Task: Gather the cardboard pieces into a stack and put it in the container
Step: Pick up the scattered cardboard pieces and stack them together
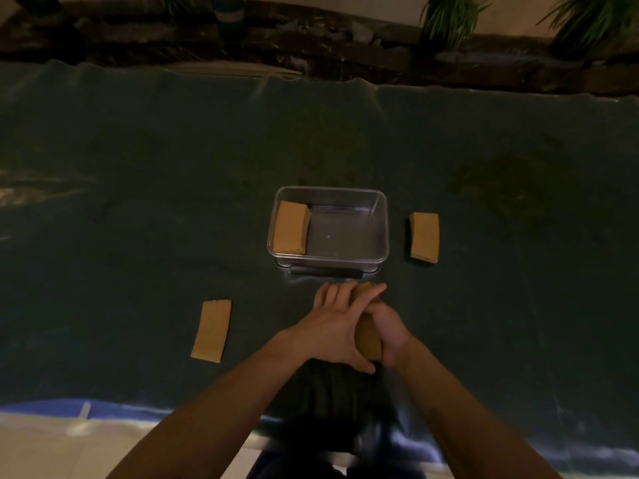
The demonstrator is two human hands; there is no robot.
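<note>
A clear rectangular container (380, 229) stands on the dark green cloth, with one stack of brown cardboard pieces (290, 228) against its left wall. Just in front of the container both hands clasp another cardboard stack (368, 340). My left hand (332, 323) lies across its top and left side, and my right hand (389, 324) grips its right side. A separate cardboard stack (424, 236) lies to the right of the container. A single flat cardboard piece (211, 330) lies on the cloth to the left of my hands.
The dark green cloth (138, 202) covers the work surface; its near edge gives way to a blue and white floor (52, 426). Dark rocks and potted plants (446, 19) line the far edge. A dark object (332, 392) sits beneath my wrists.
</note>
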